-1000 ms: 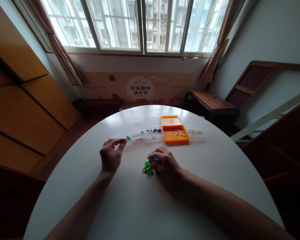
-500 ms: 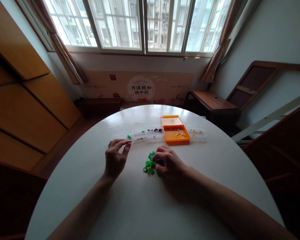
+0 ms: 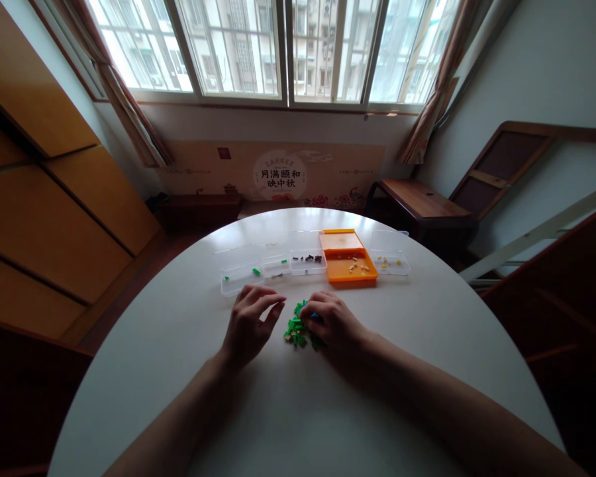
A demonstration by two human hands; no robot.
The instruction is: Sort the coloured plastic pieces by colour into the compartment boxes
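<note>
Tiny bricks heaped right between our hands

So our left hand (image 3: 248,324) is loosely parted at thumb and forefinger, just left of the mostly green brick pile (image 3: 295,326). Our right hand (image 3: 338,321) curls over the pile's right side; we can't tell if it's gripping anything. The bricks point every which way, though the heap runs roughly toward the window. Further out on the counter (image 3: 268,417), the leftmost see-through box (image 3: 232,289) has a green brick (image 3: 256,271) slanting down to the right. The orange box (image 3: 351,281) stands lid-up, lengthwise toward the window (image 3: 238,53).
</note>
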